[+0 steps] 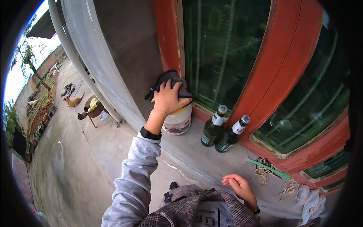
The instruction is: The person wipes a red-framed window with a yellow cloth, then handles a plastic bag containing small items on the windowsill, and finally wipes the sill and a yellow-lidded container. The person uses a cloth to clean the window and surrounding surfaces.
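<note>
A dark cloth [171,77] lies over the top of a white plastic bucket [179,122] at the corner of the window ledge. On the cloth rests my left hand [168,98], its fingers spread. Nearer my body and to the right, my right hand [239,185] hovers by the ledge's edge with nothing visible in it; its fingers are slightly bent. Two capped green glass bottles, one [213,126] beside the other [232,134], stand upright right of the bucket. A green-handled fly swatter [269,166] lies beyond my right hand.
Tangled cords [263,171], small pale pieces [289,188] and a clear plastic bag [310,203] lie along the ledge. Red-framed windows [224,56] rise behind. At left are a white pipe [82,71], a brown metal stand [95,109] and a lying dog [74,100].
</note>
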Motion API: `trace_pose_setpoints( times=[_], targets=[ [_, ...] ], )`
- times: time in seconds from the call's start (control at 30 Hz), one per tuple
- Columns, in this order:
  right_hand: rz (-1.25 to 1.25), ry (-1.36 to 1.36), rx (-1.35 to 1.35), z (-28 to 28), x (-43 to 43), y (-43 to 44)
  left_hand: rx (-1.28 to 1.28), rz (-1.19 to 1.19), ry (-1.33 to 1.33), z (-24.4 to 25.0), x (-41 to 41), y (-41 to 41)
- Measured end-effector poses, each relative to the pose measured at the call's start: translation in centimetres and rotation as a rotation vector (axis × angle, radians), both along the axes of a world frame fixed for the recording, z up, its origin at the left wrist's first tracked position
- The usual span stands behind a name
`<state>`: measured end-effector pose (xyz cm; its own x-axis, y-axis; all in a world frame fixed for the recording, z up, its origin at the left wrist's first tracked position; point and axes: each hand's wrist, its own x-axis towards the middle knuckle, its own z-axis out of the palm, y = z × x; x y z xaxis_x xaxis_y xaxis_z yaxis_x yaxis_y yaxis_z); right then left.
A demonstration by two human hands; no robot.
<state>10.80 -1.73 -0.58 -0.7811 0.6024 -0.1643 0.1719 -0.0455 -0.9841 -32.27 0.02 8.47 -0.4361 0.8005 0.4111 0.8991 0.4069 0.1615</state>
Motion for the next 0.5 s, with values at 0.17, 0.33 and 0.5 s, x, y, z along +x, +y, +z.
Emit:
trace_pose_setpoints(
  times=[0.17,0.33,0.5],
  targets=[
    [-0.14,0.001,0.046,-0.3,-0.9,-0.6,0.056,-0.002,-0.034,-0.3,-0.3,1.2],
    [-0.206,0.005,0.122,0.1,-1.1,-1.0,0.08,0.108,-0.086,-0.8,-3.1,3.0],
    [-0.274,0.0,0.158,0.2,-0.4,-1.8,0.277,0.16,-0.317,-1.1,-4.2,2.8]
  ],
)
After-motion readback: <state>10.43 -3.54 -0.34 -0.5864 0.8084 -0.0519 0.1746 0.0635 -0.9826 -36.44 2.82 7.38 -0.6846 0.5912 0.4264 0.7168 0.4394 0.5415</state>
